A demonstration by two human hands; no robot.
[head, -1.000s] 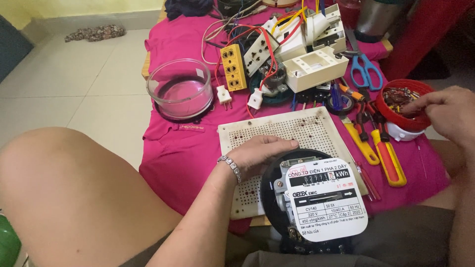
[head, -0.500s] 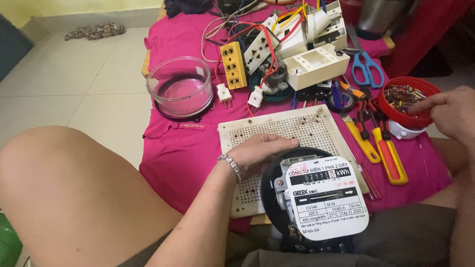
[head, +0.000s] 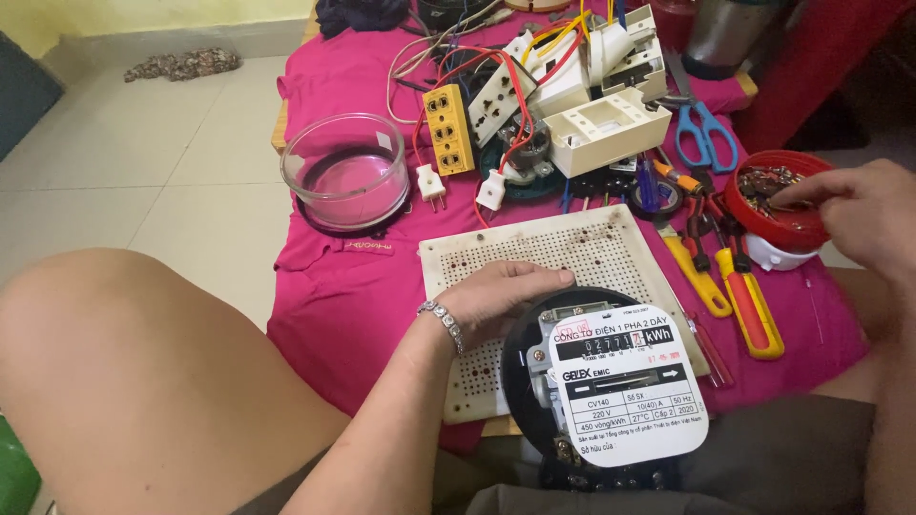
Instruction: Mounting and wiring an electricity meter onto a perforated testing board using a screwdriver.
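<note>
The electricity meter [head: 596, 386] rests against my lap, nearest me, its round black body overlapping the near edge of the perforated board [head: 563, 262]. My left hand [head: 501, 300] cups the meter's upper left rim, fingers curled together on it. It looks heavy and rigid, its white faceplate the delicate part, so I judge the black rim is the place to hold. Right of the meter and further off, my right hand [head: 859, 205] pinches into the red bowl [head: 778, 195] of small parts; whether it grips one I cannot tell.
</note>
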